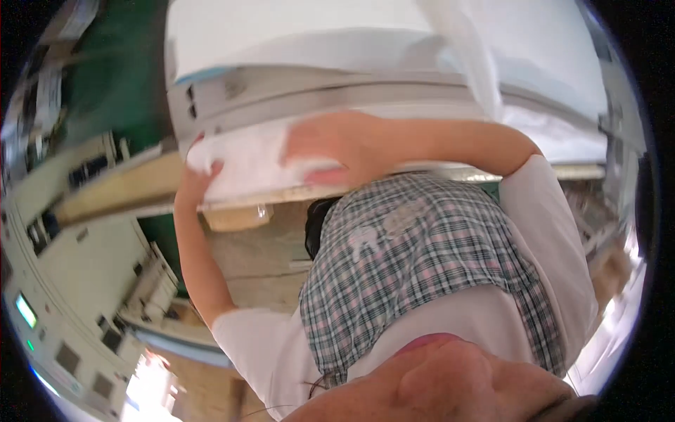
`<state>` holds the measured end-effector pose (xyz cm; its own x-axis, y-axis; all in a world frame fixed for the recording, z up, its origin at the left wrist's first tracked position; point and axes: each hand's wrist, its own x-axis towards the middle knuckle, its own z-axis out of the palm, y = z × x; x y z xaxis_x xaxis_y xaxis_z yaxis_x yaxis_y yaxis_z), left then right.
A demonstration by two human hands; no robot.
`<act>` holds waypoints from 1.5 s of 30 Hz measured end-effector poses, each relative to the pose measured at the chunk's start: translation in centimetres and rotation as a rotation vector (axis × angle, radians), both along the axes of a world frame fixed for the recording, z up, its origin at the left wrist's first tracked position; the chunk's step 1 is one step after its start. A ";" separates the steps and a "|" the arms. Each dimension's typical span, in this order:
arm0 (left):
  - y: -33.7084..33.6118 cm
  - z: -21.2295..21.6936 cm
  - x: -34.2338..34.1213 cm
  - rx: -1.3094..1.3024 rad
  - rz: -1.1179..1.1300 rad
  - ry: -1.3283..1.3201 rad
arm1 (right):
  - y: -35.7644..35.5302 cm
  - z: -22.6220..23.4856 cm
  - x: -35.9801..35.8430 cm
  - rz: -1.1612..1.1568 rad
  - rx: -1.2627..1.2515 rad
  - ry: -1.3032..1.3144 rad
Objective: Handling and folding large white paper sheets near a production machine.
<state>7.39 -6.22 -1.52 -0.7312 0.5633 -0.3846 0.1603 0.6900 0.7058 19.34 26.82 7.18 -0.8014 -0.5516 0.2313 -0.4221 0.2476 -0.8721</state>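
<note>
A folded white cloth lies along the near edge of the worktable in front of me. My left hand grips its left end, with the thumb on top and the fingers over the far side. My right hand reaches across my body and rests over the cloth's middle. Motion smears its fingers, so their grip is unclear. Beyond both hands, a large white sheet covers the far part of the table, and a loose white strip hangs from it at the right.
A long pale ledge extends to the left of my left hand. Farther left stands a pale cabinet with a small lit green screen. A brown box sits below the table edge. My plaid apron is close against the table.
</note>
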 end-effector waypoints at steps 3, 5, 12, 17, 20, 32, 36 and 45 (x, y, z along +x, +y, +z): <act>-2.1 -0.3 -0.9 0.013 -0.038 -0.030 | 6.0 0.0 8.2 -0.139 0.134 -0.128; -4.2 -0.5 -1.3 -0.078 -0.046 -0.020 | 9.5 -2.0 13.4 -0.398 0.231 -0.120; -1.7 7.2 -3.3 -0.353 0.313 -0.033 | 18.6 -2.0 24.2 -1.101 0.598 -0.060; 17.9 11.9 4.5 0.116 -0.177 0.272 | 30.0 -4.2 32.3 -1.595 0.555 0.027; 31.3 11.8 10.4 0.071 -0.610 0.309 | 39.7 -3.9 37.3 -1.820 0.451 -0.157; 43.6 8.2 9.8 -0.062 -0.396 -0.012 | 68.6 -2.6 41.3 -0.812 0.889 -0.523; 45.5 8.8 10.0 -0.082 -0.188 -0.152 | 68.2 -1.2 40.9 -1.004 0.920 -0.253; 50.7 8.6 8.3 -0.019 -0.122 -0.145 | 73.5 -1.8 39.0 -1.600 0.997 0.032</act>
<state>15.69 44.43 7.04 -0.5940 0.6359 -0.4926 0.1411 0.6853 0.7145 58.34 100.29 5.42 -0.6294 0.6869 0.3633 0.6770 0.7142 -0.1775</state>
